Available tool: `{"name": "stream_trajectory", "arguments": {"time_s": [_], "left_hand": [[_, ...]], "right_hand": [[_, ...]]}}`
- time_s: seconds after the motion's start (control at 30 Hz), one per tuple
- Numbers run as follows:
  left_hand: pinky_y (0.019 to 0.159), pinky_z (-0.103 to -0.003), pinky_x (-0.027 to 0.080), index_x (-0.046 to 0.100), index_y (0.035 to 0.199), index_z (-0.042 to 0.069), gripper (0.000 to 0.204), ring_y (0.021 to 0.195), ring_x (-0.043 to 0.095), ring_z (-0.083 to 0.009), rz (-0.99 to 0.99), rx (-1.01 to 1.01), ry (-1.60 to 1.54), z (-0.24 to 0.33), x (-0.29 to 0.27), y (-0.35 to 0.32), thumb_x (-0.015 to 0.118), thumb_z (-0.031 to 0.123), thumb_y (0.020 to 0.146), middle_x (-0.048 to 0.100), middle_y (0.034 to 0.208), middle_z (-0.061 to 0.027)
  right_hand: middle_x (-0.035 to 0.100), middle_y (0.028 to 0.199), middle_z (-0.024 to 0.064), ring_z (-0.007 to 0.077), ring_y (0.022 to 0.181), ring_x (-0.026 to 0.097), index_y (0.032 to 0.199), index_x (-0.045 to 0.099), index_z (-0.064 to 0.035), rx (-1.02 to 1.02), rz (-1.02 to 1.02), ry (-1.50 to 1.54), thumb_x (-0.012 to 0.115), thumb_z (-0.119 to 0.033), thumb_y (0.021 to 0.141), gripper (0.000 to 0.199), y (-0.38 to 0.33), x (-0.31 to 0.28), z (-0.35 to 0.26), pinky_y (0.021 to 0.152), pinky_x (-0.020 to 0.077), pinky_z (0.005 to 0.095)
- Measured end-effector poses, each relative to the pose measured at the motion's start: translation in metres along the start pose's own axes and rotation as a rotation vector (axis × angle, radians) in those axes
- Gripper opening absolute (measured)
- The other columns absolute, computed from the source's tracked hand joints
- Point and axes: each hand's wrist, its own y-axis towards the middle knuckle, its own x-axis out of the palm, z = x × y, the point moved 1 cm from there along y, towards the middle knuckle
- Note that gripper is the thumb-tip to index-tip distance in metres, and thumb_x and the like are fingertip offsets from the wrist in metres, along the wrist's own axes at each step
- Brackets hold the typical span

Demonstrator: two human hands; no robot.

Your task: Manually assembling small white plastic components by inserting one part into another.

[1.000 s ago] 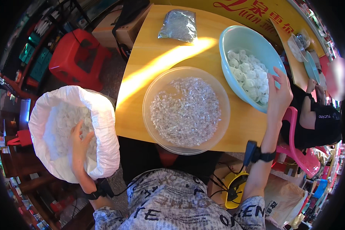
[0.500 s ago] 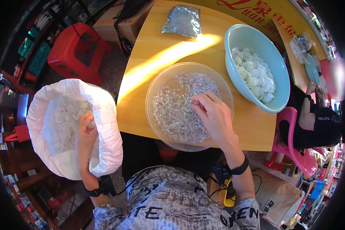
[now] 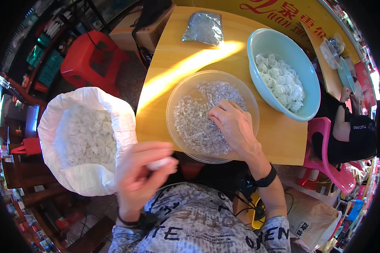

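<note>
My left hand (image 3: 138,173), a little blurred, is between the white sack (image 3: 124,120) and my lap. Its fingers and thumb close on a small white plastic piece (image 3: 158,163). Over the round translucent tub (image 3: 171,122), my right hand (image 3: 237,127) has its fingertips pinched together at the small clear plastic pieces (image 3: 194,126). Whatever those fingertips hold is too small to make out. Many translucent white plastic cups (image 3: 88,139) fill the sack. On the table's right, a light blue basin (image 3: 299,55) contains similar white pieces (image 3: 280,82).
A shiny plastic bag (image 3: 203,28) lies at the back of the wooden table (image 3: 274,145). To the left is a red stool (image 3: 88,59). At the right, another person (image 3: 350,130) works near a pink chair (image 3: 325,147). A large bag (image 3: 308,215) rests on the floor.
My left hand has come out of the sack and moved right toward my body, carrying a white plastic piece. My right hand stays pinched over the tub.
</note>
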Motion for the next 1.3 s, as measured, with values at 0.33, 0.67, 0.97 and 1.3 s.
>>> {"name": "stream_trajectory", "arguments": {"time_s": [0.33, 0.67, 0.97, 1.3], "left_hand": [[0.072, -0.022, 0.05, 0.061, 0.108, 0.001, 0.024, 0.085, 0.057, -0.0087, -0.188, -0.309, -0.194, -0.067, 0.044, 0.035, 0.064, 0.0, 0.084, 0.054, 0.106, -0.0042], [0.063, -0.018, 0.048, 0.065, 0.101, 0.001, 0.02, 0.077, 0.057, -0.0071, -0.139, -0.234, -0.085, -0.065, 0.058, 0.047, 0.067, 0.002, 0.082, 0.056, 0.1, -0.0049], [0.062, -0.02, 0.048, 0.065, 0.095, 0.001, 0.011, 0.076, 0.058, -0.0086, -0.131, -0.316, -0.299, -0.072, 0.057, 0.043, 0.065, 0.006, 0.085, 0.057, 0.101, -0.0053], [0.07, -0.022, 0.047, 0.062, 0.097, 0.002, 0.013, 0.08, 0.058, -0.0093, -0.213, -0.476, -0.587, -0.075, 0.056, 0.043, 0.065, 0.007, 0.086, 0.059, 0.097, -0.0039]], "right_hand": [[0.059, 0.08, 0.0061, 0.0253, 0.077, 0.06, 0.081, 0.056, -0.0068, 0.104, 0.107, 0.191, 0.061, -0.007, 0.078, 0.006, -0.012, -0.026, -0.003, 0.062, 0.048, 0.0363], [0.06, 0.075, 0.0065, 0.0201, 0.061, 0.058, 0.083, 0.06, -0.0052, 0.18, 0.026, 0.523, 0.066, -0.005, 0.076, 0.01, -0.021, -0.041, -0.016, 0.054, 0.0458, 0.0298], [0.064, 0.079, 0.0053, 0.0088, 0.064, 0.058, 0.091, 0.064, -0.0018, 0.331, -0.009, 0.855, 0.066, -0.004, 0.081, 0.011, -0.026, -0.035, -0.02, 0.055, 0.0456, 0.024], [0.065, 0.086, 0.005, 0.0082, 0.071, 0.061, 0.095, 0.065, -0.0024, 0.314, 0.125, 1.077, 0.065, -0.002, 0.084, 0.011, -0.039, -0.016, -0.02, 0.059, 0.0488, 0.0195]]}}
